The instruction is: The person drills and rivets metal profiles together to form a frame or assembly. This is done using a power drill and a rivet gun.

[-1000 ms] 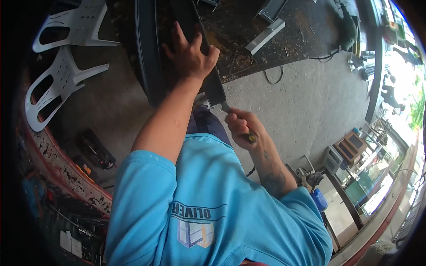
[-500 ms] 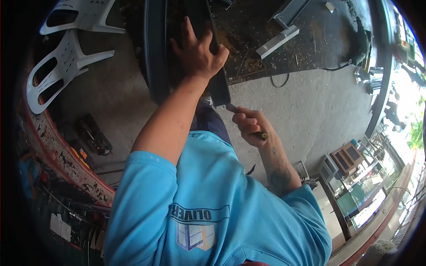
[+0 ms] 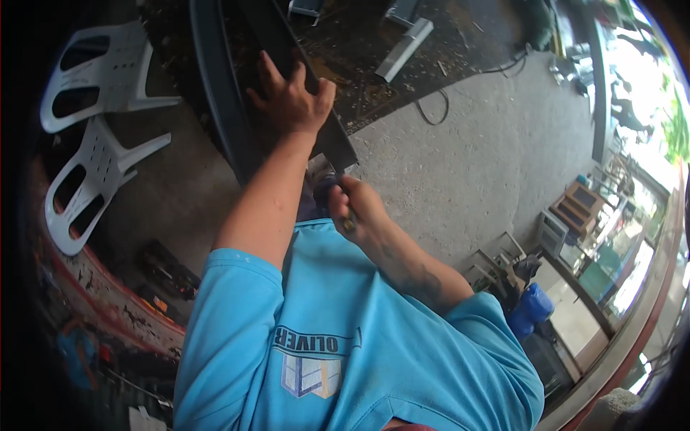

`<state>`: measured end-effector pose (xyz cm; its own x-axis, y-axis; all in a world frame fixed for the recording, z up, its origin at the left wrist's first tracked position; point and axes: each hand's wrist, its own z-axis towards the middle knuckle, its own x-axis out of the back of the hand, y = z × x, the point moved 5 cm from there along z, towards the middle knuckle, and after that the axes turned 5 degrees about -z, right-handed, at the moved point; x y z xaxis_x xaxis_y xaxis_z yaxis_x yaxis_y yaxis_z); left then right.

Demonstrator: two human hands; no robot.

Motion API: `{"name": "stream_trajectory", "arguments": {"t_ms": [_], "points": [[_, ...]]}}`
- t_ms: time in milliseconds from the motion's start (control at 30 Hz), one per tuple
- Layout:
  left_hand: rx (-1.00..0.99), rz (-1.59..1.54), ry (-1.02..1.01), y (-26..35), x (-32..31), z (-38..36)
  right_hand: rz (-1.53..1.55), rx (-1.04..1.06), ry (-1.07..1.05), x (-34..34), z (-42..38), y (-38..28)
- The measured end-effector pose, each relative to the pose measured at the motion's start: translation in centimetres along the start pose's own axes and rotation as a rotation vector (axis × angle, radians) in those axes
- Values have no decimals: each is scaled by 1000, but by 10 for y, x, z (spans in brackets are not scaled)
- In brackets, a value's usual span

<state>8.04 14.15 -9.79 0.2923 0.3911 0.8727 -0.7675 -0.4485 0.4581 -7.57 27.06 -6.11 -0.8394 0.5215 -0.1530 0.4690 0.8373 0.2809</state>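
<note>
My left hand [image 3: 295, 100] lies with fingers spread across a long dark metal profile [image 3: 277, 43], pressing it against the bench. A second dark profile [image 3: 215, 86] runs alongside to the left. Below the near end of the first profile, my right hand [image 3: 356, 205] is wrapped around a hand tool with a dark and yellow handle end [image 3: 349, 223]. Its working end is mostly hidden by the fingers in this view, and I cannot make out its exact kind.
The dark workbench [image 3: 374, 100] carries a short silver profile [image 3: 405, 50] and other cut pieces at the back. A loop of cable [image 3: 442, 108] hangs off its edge. White plastic chairs [image 3: 100, 79] stand at the left, over the concrete floor [image 3: 474, 165].
My right hand has moved left and slightly down with the tool, whose flat grey blade showed at the profile's corner before. The view has shifted; my left hand stays spread on the profile.
</note>
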Motion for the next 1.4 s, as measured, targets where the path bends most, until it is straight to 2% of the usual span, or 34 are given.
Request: {"name": "stream_trajectory", "arguments": {"t_ms": [67, 167, 233, 267, 333, 400, 433, 467, 500, 533, 600, 633, 700, 733, 800, 833, 900, 933, 1033, 1067, 1100, 1133, 1167, 1200, 1267, 1300, 1333, 1400], "points": [[-20, -5, -2, 2, -1, 3, 39, 66, 51, -5, -3, 2], [-3, -2, -18, -2, -1, -2, 0, -19, -73, 6, -63, 28], [13, -50, -29, -2, -1, -1, -23, 1, -269, 33, -88, 31], [-8, -68, -10, 0, -1, 3, -22, 84, -310, 47, -101, 29], [74, -194, 26, -5, 9, 2, -14, 182, -362, 74, -123, 32], [61, -304, 52, -3, 22, 13, -148, 603, -95, 108, -141, 19], [156, -557, 65, -7, 24, 17, -138, 620, -116, 118, -140, 20], [251, -807, 67, -11, 28, 17, -202, 773, 87, 138, -140, 16], [115, -830, 55, 2, 48, 23, -259, 924, 293, 156, -140, 9], [88, -834, 61, 15, 68, 32, -243, 938, 274, 168, -132, 4], [-403, -1010, 160, 58, 126, 40, -389, 1062, 524, 201, -121, -6], [-423, -1011, 161, 72, 149, 48, -437, 1111, 594, 211, -116, -9], [-351, -1226, -172, 102, 179, 68, -399, 1089, 605, 235, -97, -11], [-434, -1116, -244, 113, 193, 75, -380, 1050, 626, 245, -89, -9], [-818, -530, -232, 115, 181, 85, -402, 1057, 615, 256, -74, -7], [-815, -520, -218, 104, 167, 87, -417, 1056, 621, 261, -70, -7], [-936, -231, -411, 80, 113, 75, -443, 1052, 585, 262, -61, -11], [-937, -224, -406, 69, 99, 72, -458, 1039, 563, 260, -56, -11], [-976, 135, -716, 35, 50, 69, -491, 1046, 496, 237, -64, -17], [-973, 137, -721, 25, 44, 76, -506, 1049, 455, 230, -67, -20], [-1008, 154, -636, 19, 42, 81, -510, 1042, 456, 224, -76, -22], [-1039, 171, -551, 23, 49, 79, -535, 1124, 371, 212, -88, -25], [-1023, 206, -578, 23, 53, 79, -558, 1203, 281, 204, -94, -29], [-1014, 212, -585, 25, 50, 71, -564, 1193, 277, 204, -92, -32], [-777, -77, -422, 30, 48, 67, -730, 1128, 56, 192, -82, -34], [-687, -95, -271, 31, 45, 55, -773, 1045, 22, 185, -78, -33], [-547, 12, -157, 36, 45, 40, -777, 1042, 13, 183, -70, -36], [-123, -52, -39, 35, 34, 9, -1112, 1026, -38, 169, -46, -34]]}}
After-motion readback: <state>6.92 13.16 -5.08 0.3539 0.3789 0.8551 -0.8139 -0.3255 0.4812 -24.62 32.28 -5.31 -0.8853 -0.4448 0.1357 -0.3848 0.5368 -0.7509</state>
